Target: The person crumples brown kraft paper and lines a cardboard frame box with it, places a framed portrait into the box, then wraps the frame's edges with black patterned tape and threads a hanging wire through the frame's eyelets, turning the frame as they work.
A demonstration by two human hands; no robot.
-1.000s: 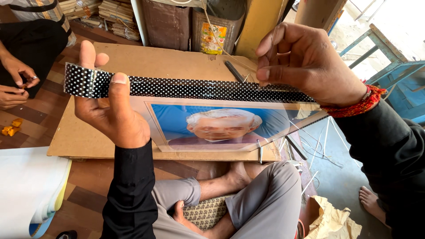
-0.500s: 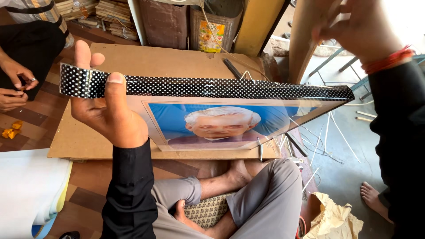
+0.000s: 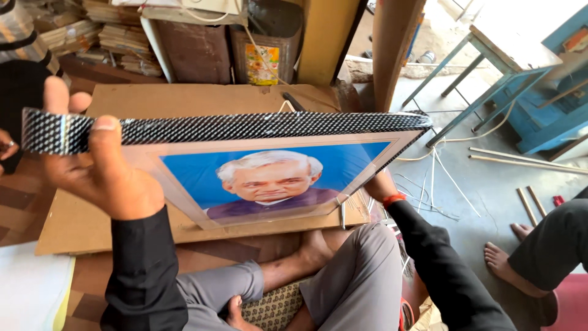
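The raised picture frame (image 3: 245, 178) is blocking the brown board (image 3: 202, 98) beneath it. Open floor (image 3: 490, 184) is lying rightward, with sticks (image 3: 527, 160) and another person's foot (image 3: 511, 260) intruding.

- A grey concrete floor (image 3: 490, 196) fills the right side, bright with daylight from the upper right.
- A blue-painted metal stand (image 3: 539, 116) sits there, with thin pale wooden sticks (image 3: 508, 158) and white cords (image 3: 438, 175) strewn near it.
- A tall brown wooden post (image 3: 392, 49) rises at the top centre.
- Stacks of old papers (image 3: 104, 30) pile up at the upper left, beside a dark rusty metal tin (image 3: 266, 52).
- Brown patterned flooring (image 3: 18, 202) shows on the left.
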